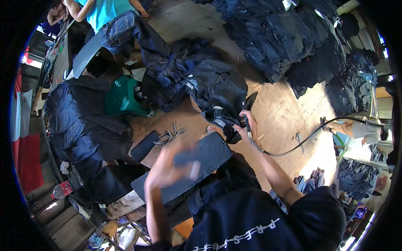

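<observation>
My right hand (pixel 247 126) is closed around a slim dark handpiece (pixel 250 134), held upright beside a pile of dark jeans (pixel 217 88). A black flexible cable (pixel 289 151) with a coiled sleeve runs from the handpiece to the right. Over a dark, round-cornered board (pixel 205 155) in front of me, my left hand (pixel 169 165) is smeared by motion. A pale patch shows by its fingers, and I cannot make out whether it is a fingertip or something held. Whether the left hand touches the board is also unclear.
A green plastic stool (pixel 123 98) stands beyond dark cloth (pixel 79 129) on the left. Metal rods (pixel 169 136) lie near a smaller dark pad (pixel 144 146). Large jeans heaps (pixel 272 37) fill the far right. A person in turquoise (pixel 106 14) works far left; another (pixel 364 130) is right.
</observation>
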Action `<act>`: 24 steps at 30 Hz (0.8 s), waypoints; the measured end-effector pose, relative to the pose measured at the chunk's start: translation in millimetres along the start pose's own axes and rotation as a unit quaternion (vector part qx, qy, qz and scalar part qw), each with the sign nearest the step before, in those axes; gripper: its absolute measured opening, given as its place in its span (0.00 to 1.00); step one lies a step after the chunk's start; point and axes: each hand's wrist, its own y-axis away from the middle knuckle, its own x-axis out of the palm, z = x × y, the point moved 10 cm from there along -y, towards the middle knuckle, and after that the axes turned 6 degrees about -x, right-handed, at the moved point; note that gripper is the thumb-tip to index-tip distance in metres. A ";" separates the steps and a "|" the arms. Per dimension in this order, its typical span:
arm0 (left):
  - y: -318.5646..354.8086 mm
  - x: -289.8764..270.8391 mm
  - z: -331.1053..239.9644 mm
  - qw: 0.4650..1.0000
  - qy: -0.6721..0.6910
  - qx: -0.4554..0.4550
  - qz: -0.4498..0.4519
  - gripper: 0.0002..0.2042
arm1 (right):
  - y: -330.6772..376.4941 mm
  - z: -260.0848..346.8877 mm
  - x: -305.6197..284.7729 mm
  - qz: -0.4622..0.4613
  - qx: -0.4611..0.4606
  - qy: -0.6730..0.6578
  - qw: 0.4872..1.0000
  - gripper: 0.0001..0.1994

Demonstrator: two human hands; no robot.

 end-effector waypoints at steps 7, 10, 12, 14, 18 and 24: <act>-209.7 87.3 176.3 0.966 -0.079 -0.243 0.040 0.45 | 73.2 10.7 -1.1 -0.055 0.059 0.015 0.997 0.32; -238.4 127.6 210.3 0.926 -0.138 -0.305 0.176 0.41 | 91.9 4.3 -8.1 -0.076 0.062 0.025 0.995 0.31; -253.8 143.6 213.4 0.926 -0.181 -0.257 0.207 0.35 | 107.3 -11.3 -11.3 -0.091 0.119 -0.008 0.989 0.30; -263.6 148.0 213.4 0.948 -0.170 -0.210 0.170 0.26 | 115.0 -8.4 -19.0 -0.109 0.105 0.040 0.988 0.28; -248.4 118.6 206.3 0.984 -0.129 -0.119 -0.014 0.17 | 131.2 1.1 -24.3 -0.088 0.194 0.031 0.977 0.30; -138.5 55.9 170.0 0.984 0.027 0.103 -0.140 0.26 | 157.5 141.8 -15.4 -0.035 0.105 0.003 0.994 0.24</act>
